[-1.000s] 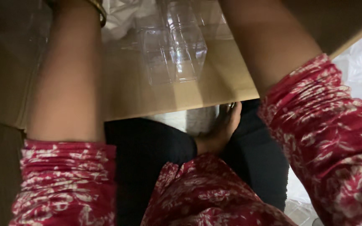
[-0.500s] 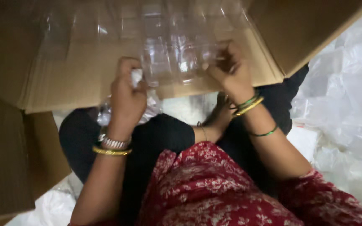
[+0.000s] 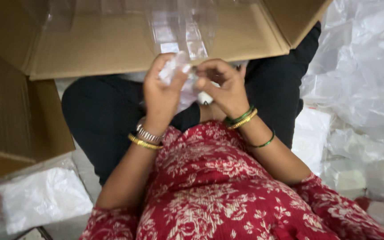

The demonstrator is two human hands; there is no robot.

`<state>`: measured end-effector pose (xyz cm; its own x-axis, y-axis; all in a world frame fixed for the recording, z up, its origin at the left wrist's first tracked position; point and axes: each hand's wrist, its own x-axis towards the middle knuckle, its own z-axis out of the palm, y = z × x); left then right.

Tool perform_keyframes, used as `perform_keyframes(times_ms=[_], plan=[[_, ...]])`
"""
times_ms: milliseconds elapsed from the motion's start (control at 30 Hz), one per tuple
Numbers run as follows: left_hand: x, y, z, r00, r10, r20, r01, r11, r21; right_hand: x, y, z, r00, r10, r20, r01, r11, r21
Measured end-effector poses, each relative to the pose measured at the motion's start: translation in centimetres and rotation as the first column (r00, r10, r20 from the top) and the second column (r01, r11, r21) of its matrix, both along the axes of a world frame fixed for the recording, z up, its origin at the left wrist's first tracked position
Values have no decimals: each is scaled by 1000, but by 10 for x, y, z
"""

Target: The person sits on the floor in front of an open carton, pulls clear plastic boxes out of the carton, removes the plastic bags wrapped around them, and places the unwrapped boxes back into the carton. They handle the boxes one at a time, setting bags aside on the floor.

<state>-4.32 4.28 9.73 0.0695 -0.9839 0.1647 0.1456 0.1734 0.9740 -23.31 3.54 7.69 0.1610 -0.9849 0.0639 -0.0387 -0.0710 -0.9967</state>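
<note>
Big brown cardboard box [image 3: 112, 49] lying open across the top of the view, one flap [image 3: 296, 18] sticking up at the upper right, another brown cardboard piece [image 3: 18, 120] leaning at the far left. Inside the box, clear plastic containers [image 3: 183, 26], see-through and glary, so hard to count or tell apart; nothing visible in them. No labels or printing readable anywhere. Right side piled with crinkly clear and white plastic bags [image 3: 361, 75], one flat white packet [image 3: 312, 133] just beside the black-trousered knee. Lower left, another clear bag with something white inside [image 3: 41, 200], lying on the floor below the cardboard. Both hands raised together just in front of the box's near edge, over the lap. Left hand [image 3: 163, 93] curled around a small crumpled bit of clear plastic [image 3: 174, 71], fingers closed on it, thumb tip up against it. Right hand [image 3: 223, 84] pinching at the same clear piece from the other side, fingertips meeting the left ones; grip looks closed, though exactly what part sits between the fingers is too blurry to say. Gold and green bangles on both wrists, red floral sleeves below.
</note>
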Motion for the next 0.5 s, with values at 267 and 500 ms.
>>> perform_keyframes(times_ms=[267,500], plan=[[-23,36,39,823,-171,-541,260,961,91,1,44,43,976,-27,217,14,998,60],[-24,40,32,795,-85,-601,255,945,204,-2,62,61,980,58,-190,-87,985,-147]])
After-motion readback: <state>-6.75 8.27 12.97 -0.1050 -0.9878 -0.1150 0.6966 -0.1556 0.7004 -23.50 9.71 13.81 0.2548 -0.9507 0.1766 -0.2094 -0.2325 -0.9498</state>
